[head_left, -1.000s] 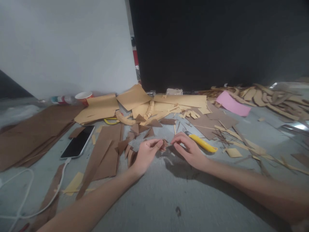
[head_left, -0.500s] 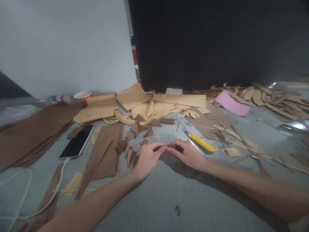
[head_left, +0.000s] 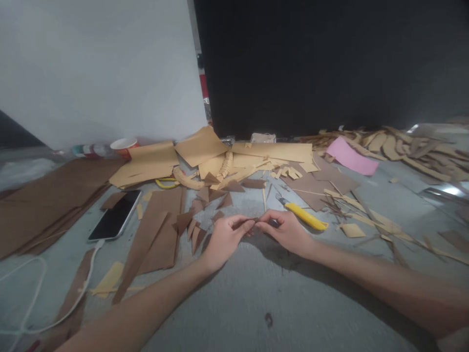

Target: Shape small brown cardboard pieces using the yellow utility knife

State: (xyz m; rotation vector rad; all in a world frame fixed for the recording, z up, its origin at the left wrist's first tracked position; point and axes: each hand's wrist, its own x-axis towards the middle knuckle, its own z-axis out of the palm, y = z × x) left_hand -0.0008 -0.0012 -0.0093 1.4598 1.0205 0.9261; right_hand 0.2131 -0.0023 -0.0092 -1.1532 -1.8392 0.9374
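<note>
Left hand [head_left: 226, 239] and right hand [head_left: 287, 232] pinch a small brown piece [head_left: 255, 219] between nearly meeting fingertips. Grey table [head_left: 227, 308] spreads between the forearms [head_left: 161, 298], leaving room nearside; brown triangles [head_left: 183, 222] edge the left hand, a yellow cutter [head_left: 307, 216] the right.

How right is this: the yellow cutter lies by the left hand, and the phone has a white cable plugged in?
Wrong hand: the head view shows the yellow cutter lying by the right hand. The phone does have a white cable plugged in.
</note>
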